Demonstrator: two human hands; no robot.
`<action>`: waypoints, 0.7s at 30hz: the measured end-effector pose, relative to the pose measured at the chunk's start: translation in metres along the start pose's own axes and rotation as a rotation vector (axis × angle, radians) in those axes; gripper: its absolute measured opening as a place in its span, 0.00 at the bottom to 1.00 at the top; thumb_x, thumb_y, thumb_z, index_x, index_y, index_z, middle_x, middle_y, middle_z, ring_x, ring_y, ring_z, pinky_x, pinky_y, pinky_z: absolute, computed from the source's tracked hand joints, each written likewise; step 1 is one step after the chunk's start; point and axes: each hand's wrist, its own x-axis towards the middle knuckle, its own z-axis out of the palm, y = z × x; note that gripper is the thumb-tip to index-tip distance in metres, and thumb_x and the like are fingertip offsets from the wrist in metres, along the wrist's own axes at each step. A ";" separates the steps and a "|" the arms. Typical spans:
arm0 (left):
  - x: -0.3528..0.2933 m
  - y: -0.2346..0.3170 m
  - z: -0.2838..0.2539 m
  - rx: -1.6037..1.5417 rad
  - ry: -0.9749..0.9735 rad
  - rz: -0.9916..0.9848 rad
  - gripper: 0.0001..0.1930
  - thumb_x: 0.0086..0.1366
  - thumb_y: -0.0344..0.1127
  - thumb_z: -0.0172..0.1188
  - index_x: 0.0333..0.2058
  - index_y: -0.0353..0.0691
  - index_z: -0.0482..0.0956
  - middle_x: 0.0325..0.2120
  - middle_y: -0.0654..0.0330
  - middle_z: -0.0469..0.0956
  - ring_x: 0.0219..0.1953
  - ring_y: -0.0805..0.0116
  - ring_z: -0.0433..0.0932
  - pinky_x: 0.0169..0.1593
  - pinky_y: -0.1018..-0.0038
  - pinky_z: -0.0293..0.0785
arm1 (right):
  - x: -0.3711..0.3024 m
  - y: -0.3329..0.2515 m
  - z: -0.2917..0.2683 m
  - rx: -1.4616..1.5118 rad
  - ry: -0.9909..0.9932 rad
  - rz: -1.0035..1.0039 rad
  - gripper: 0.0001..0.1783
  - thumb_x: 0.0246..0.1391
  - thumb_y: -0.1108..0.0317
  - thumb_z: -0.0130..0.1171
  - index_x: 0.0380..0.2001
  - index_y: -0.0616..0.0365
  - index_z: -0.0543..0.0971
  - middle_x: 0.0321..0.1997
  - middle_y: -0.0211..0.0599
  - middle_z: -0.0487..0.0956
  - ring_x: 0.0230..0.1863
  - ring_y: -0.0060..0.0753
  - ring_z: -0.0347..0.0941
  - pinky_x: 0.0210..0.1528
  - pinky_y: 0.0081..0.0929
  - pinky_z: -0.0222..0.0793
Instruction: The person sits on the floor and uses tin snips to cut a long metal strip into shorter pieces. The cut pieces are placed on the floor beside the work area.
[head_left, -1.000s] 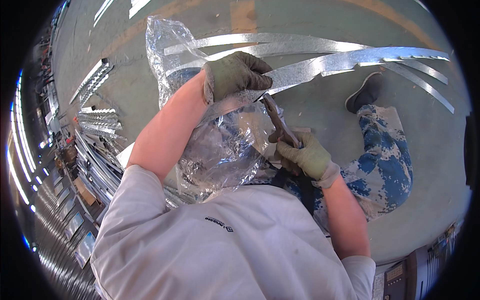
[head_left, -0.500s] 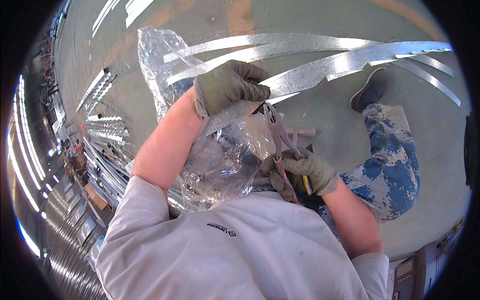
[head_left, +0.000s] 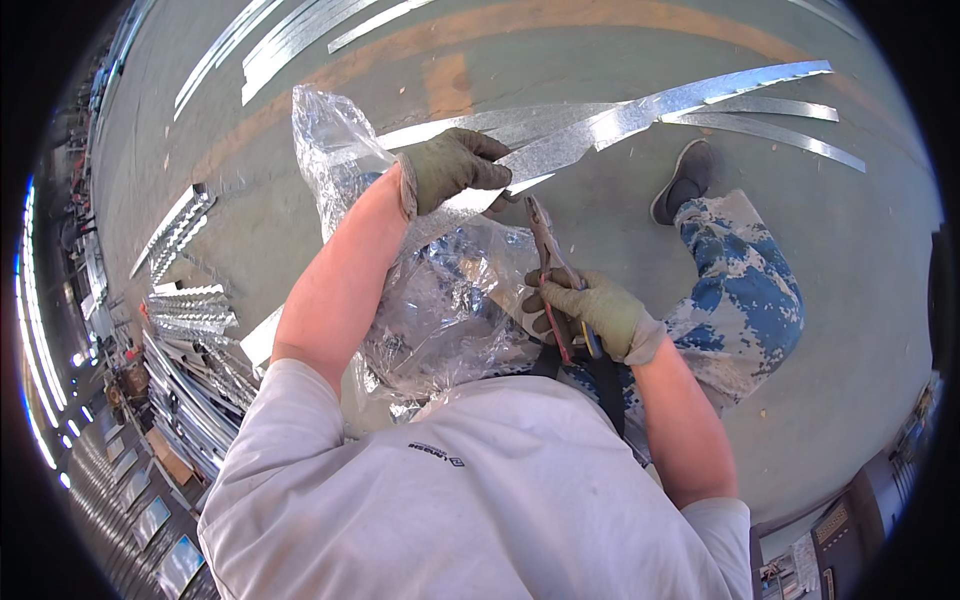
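Observation:
My left hand [head_left: 455, 174], in a grey-green work glove, is closed on a long shiny sheet-metal strip [head_left: 625, 122]. The strip slants from my lap up to the far right, with a jagged, notched edge. In my right hand [head_left: 598, 314], gloved too, is a pair of long-jawed pliers [head_left: 545, 240] with a red handle and a dark one. Their jaws point away from me, just beside the strip's near edge and close to my left fingers. Whether the tips touch metal I cannot tell. Crumpled clear plastic film [head_left: 440, 305] lies across my lap under the strip.
More metal strips [head_left: 775, 138] lie on the green floor beyond and at the far left [head_left: 300, 45]. Bent metal profiles [head_left: 190, 310] are heaped at the left. My leg in blue camouflage trousers [head_left: 745, 285] stretches to the right, with a dark shoe [head_left: 684, 180].
The pliers' jaws have come away slightly from the strip's edge, and the tool stands more upright. The held strip's far end has shifted left and up; the whole view has moved a little.

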 end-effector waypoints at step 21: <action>0.008 -0.010 -0.006 0.020 -0.039 0.021 0.28 0.61 0.38 0.83 0.57 0.30 0.89 0.46 0.54 0.93 0.53 0.64 0.88 0.63 0.65 0.80 | 0.013 -0.008 -0.004 -0.254 0.022 -0.068 0.28 0.76 0.58 0.68 0.70 0.63 0.76 0.47 0.38 0.87 0.37 0.27 0.83 0.39 0.31 0.82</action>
